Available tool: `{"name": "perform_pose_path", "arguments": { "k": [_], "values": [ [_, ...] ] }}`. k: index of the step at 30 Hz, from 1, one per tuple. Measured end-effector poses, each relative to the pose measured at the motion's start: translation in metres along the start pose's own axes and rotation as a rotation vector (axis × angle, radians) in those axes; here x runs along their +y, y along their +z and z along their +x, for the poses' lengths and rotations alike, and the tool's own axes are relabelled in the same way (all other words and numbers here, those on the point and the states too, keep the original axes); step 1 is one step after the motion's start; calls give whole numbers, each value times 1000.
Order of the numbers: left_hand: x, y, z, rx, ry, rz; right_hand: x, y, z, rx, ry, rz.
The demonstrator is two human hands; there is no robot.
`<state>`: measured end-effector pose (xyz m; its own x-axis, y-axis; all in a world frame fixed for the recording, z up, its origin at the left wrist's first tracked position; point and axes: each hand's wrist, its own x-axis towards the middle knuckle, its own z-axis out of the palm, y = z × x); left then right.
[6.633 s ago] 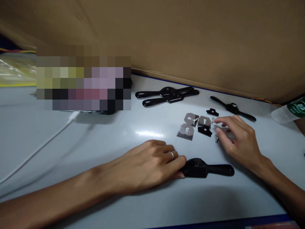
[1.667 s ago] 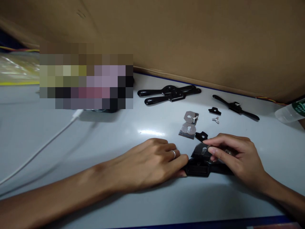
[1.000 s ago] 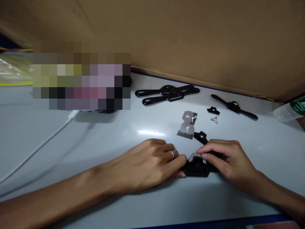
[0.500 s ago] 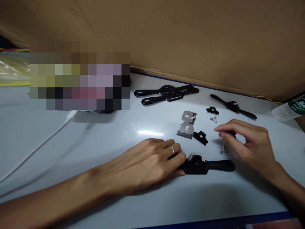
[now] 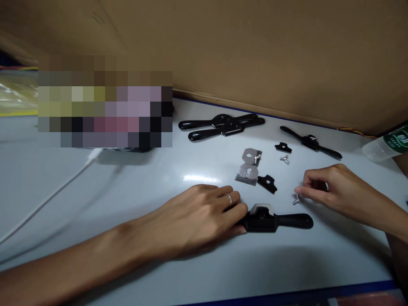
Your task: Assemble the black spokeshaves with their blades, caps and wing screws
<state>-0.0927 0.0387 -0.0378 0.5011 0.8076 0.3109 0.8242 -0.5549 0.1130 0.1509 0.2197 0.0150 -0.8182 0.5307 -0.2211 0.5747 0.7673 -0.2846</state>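
Observation:
A black spokeshave lies near the front, a metal blade and black cap seated in its middle. My left hand, with a ring on one finger, is closed around its left handle. To the right, the fingertips of my right hand pinch at a small silver wing screw at the table surface. Behind the spokeshave lie two metal blades, with another wing screw on the farther one. A black cap sits beside them. Farther back are a second cap and a third wing screw.
Two black spokeshave bodies overlap at the back, and another spokeshave lies at right. A bottle rests at the right edge. A white cable crosses the left side. A cardboard wall stands behind the table.
My right hand has moved down and its fingertips have reached the near wing screw. My left hand still holds the spokeshave in place.

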Motion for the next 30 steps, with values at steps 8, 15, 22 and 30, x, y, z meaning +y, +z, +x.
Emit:
{"name": "perform_pose_path", "arguments": {
  "k": [8,15,22,30],
  "values": [
    [1,1,0,-3,-2,-21,-12,6,7,-159,89,-8],
    [0,2,1,-3,-2,-17,-11,11,11,-74,33,150],
    [-1,1,-2,-3,5,-14,-8,16,14,184,-86,120],
    [-1,2,-1,-10,2,-17,-12,18,14,212,-53,537]
  ]
}}
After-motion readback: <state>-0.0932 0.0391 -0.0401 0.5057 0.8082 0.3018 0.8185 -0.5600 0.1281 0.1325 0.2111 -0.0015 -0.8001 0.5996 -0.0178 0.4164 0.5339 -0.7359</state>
